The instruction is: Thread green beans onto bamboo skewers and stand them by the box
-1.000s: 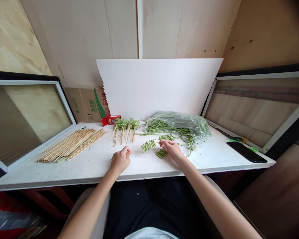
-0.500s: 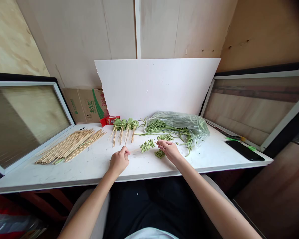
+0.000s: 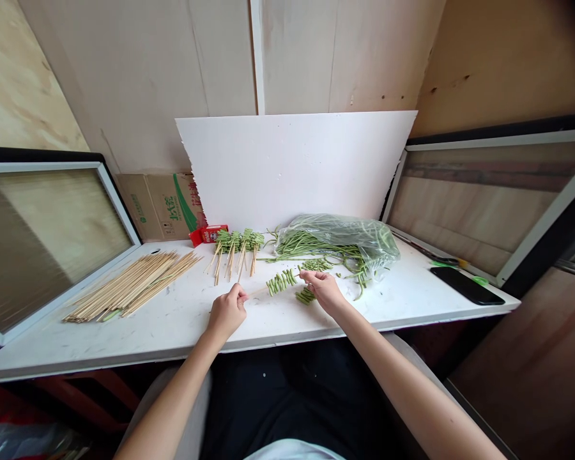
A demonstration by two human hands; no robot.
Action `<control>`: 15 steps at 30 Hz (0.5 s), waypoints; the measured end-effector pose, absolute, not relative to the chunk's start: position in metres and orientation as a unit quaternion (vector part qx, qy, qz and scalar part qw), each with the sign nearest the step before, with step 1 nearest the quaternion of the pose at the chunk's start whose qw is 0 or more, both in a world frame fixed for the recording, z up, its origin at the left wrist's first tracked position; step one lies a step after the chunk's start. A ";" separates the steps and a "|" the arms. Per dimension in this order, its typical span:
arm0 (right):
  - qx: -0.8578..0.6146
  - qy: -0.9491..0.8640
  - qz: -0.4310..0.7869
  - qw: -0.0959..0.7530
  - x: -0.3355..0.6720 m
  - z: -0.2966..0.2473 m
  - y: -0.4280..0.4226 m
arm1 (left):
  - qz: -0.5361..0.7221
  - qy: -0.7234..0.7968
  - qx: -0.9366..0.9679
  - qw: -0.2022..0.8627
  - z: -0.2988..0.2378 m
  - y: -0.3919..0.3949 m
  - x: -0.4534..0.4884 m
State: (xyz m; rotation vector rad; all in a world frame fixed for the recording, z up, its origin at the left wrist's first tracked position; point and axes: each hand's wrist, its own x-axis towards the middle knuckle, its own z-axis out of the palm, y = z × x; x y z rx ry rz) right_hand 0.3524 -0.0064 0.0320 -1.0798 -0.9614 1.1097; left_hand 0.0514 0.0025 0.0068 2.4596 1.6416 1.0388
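A bamboo skewer [image 3: 257, 293] threaded with a row of cut green bean pieces [image 3: 282, 282] is held nearly level above the table. My left hand [image 3: 229, 311] is closed round its bare end. At the other end, the fingers of my right hand [image 3: 322, 287] pinch the tip; whether a bean piece is also between them is hidden. Below the right hand lies a small pile of cut bean pieces [image 3: 305, 296], partly covered by it. A second cut pile [image 3: 315, 264] lies just behind.
Loose bamboo skewers [image 3: 129, 284] lie at left. Finished bean skewers [image 3: 239, 241] rest at the back beside a red box [image 3: 214, 234]. Long beans [image 3: 311, 245] spill from a clear plastic bag [image 3: 364, 236]. A black phone [image 3: 467, 285] lies at right. A white board [image 3: 292, 169] stands behind.
The view has shifted slightly. Both hands keep their grip on the skewer, and the bean pieces on it look about the same.
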 end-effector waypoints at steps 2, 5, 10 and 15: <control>-0.473 -0.426 0.474 0.608 0.348 0.032 -0.008 | 0.329 0.519 0.789 0.004 0.007 0.002 0.052; -0.482 -0.437 0.452 0.611 0.341 0.033 -0.011 | 0.339 0.515 0.788 0.005 0.008 0.001 0.053; -0.519 -0.470 0.425 0.574 0.344 0.042 -0.012 | 0.358 0.511 0.781 0.020 0.009 0.001 0.053; -0.559 -0.537 0.348 0.527 0.381 0.056 -0.007 | 0.354 0.523 0.775 0.023 0.009 0.002 0.053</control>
